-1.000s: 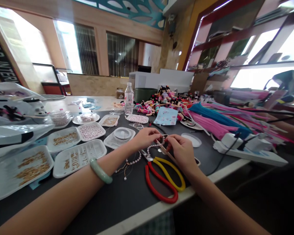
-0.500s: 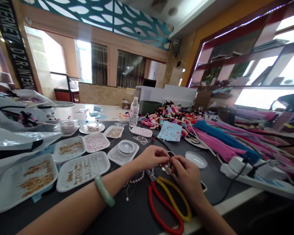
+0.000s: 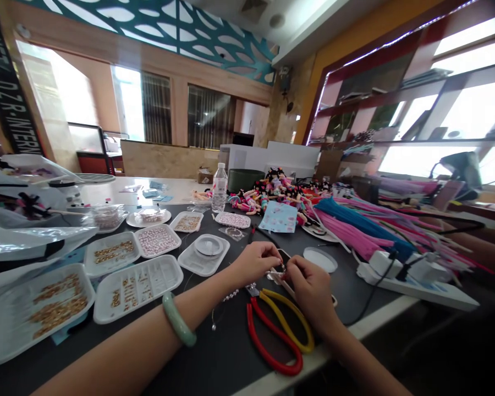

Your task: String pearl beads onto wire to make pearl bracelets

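My left hand (image 3: 256, 264), with a green bangle (image 3: 178, 320) on its wrist, pinches a beaded bracelet (image 3: 231, 296) near one end. Its pale round beads trail to the left under my wrist, and a thin chain tail with a small drop hangs onto the dark mat. My right hand (image 3: 312, 283) is closed at the same spot, thumb and finger pressed on the bracelet's end; the exact piece between them is too small to make out. Just below lie pliers (image 3: 278, 330) with one red and one yellow handle, jaws toward my hands. A phone (image 3: 286, 254) lies partly hidden beneath my hands.
White trays of gold findings (image 3: 60, 302) and pink beads (image 3: 157, 240) stand to the left. A spool (image 3: 208, 246) sits in another tray. Behind are a water bottle (image 3: 219, 190) and piled dolls (image 3: 272, 192). Pink and blue stems (image 3: 355, 231) and a power strip (image 3: 421, 286) lie right.
The view has shifted a little, so the table's things sit further left. My hands stay together on the bracelet, with the fingertips slightly further apart and the right hand a bit lower.
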`<state>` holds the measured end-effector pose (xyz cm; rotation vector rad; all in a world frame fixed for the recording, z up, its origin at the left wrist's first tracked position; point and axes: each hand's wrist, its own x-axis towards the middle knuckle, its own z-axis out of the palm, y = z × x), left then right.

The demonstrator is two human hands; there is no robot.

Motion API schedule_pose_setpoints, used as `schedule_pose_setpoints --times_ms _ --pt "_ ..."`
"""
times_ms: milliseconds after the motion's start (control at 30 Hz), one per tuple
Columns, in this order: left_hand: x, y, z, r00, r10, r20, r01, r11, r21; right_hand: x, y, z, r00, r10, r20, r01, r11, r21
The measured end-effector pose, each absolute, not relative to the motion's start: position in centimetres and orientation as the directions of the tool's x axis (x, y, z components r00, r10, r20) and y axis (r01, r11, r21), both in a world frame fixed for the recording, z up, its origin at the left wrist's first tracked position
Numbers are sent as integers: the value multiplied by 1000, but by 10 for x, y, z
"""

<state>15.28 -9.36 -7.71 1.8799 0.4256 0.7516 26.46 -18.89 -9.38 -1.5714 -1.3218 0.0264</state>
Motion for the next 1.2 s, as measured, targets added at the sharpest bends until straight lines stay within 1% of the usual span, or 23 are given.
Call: schedule_pose_setpoints --times_ms 100,267,433,600,767,867,967,1100,1200 --pt "154 -96 -81 713 612 342 33 -517 855 264 -188 -99 346 721 601 789 124 -602" --pt "156 -103 -81 705 622 340 121 -579 807 263 -187 -105 273 696 664 854 142 -500" --pt "155 -109 -79 750 556 360 140 -664 735 261 -187 -105 279 672 686 868 129 -479" --pt "153 -114 -82 698 563 442 134 -709 692 259 -190 -105 331 652 682 859 90 -504" --pt "151 -116 -87 677 546 493 106 -735 669 260 -189 -104 296 650 700 882 95 -462" --pt "152 -117 -89 657 571 492 121 -724 679 260 -188 -103 283 650 706 895 87 -438" --pt "156 -119 -91 627 620 473 144 -688 711 260 -186 -103 288 655 699 892 84 -445" --pt "164 -124 -93 541 729 419 175 -585 792 263 -184 -105 327 688 648 859 69 -507" --pt "167 -126 -93 509 772 380 180 -527 831 265 -183 -105 363 706 608 832 48 -552"
